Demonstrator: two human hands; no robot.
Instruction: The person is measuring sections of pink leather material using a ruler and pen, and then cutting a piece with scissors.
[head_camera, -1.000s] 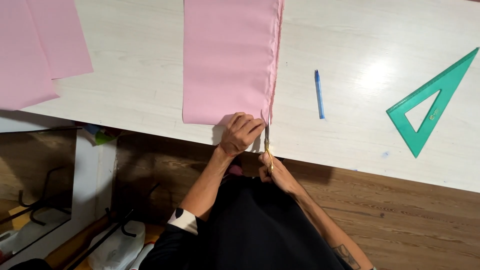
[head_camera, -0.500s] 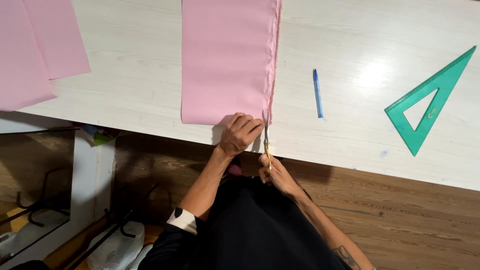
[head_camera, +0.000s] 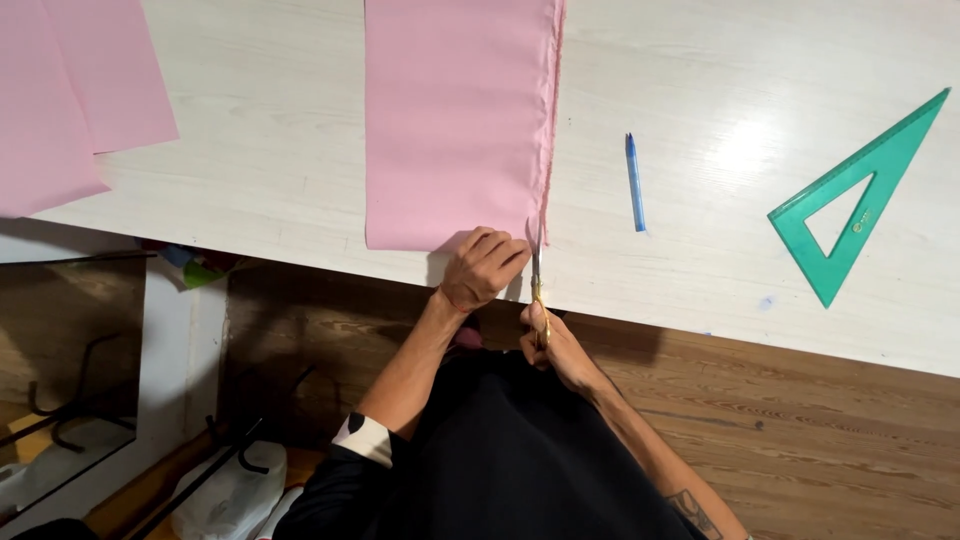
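Gripping gold-handled scissors, the right hand sets the blades at the near right corner of the pink fabric, which lies on the white table. Beside the blades, the left hand presses that corner flat. Right of the fabric lie a blue pen and, farther off, a green set square.

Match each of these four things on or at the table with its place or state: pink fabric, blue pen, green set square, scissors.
1 pink fabric
2 blue pen
3 green set square
4 scissors

a far right on the white table
b gripped by the right hand
c pressed by the left hand
d between fabric and set square

1-c, 2-d, 3-a, 4-b
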